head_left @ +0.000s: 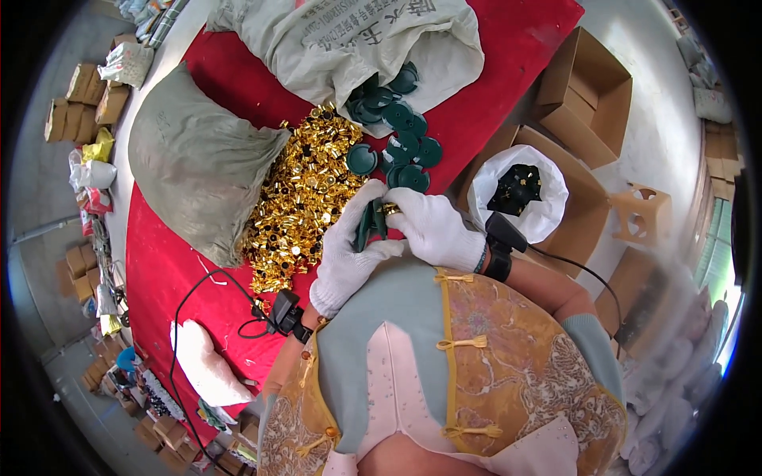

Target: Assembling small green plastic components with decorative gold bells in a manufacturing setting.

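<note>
Close in front of my chest, my left hand (349,246) in a white knit glove grips a dark green plastic disc (371,225), seen nearly edge-on. My right hand (432,226), gloved the same way, pinches a small gold piece (390,209) against the disc's right side. How far the gold piece sits into the disc is hidden by the fingers. Just beyond my hands lie several loose green discs (403,147), some with a slot cut in them. To the left spreads a heap of small shiny gold pieces (305,186), some showing black ends.
A grey sack (198,159) opens onto the gold heap on the red tablecloth (159,254). Beyond the discs lies a white woven sack (317,47). At right, a white-lined bag (548,178) with finished-looking dark pieces stands in a cardboard box (583,230); another open box (591,95) is behind it.
</note>
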Tool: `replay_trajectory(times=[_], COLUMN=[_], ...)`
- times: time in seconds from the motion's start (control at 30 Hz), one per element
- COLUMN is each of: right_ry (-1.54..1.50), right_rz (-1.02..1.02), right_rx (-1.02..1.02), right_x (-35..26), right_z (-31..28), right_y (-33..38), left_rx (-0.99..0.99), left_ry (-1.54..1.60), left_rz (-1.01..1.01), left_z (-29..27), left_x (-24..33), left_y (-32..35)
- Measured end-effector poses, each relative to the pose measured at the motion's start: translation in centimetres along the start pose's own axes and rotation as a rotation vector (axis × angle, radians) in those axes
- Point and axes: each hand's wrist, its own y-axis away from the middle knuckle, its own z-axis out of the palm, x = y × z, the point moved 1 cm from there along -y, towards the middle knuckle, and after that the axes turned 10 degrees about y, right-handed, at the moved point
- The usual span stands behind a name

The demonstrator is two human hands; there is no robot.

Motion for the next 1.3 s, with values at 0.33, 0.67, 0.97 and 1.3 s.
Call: replay_trajectory(times=[0.33, 0.67, 0.97, 1.3], right_ry=[-1.052, 0.617, 0.448, 0.319], right_rz=[0.963, 0.259, 0.809, 0.124], right_rx=[-0.381, -0.198, -0.05, -0.439], right_x=[2.7, 14.0, 18.9, 11.4], right_z=[-0.7, -5.0, -3.8, 9.0], right_y=[0.3, 12.5, 14.3, -1.4], left_rx=[-0.117, 0.053, -0.247, 0.206], left_ry=[-0.603, 0.42, 0.832, 1.02], left_rz=[0.216, -0.235, -0.385, -0.224], left_z=[1.7, 0.5, -0.9, -2.7], left_x=[0.3, -4.2, -4.2, -5.7], left_y=[-2.7, -3.8, -1.2, 2.4])
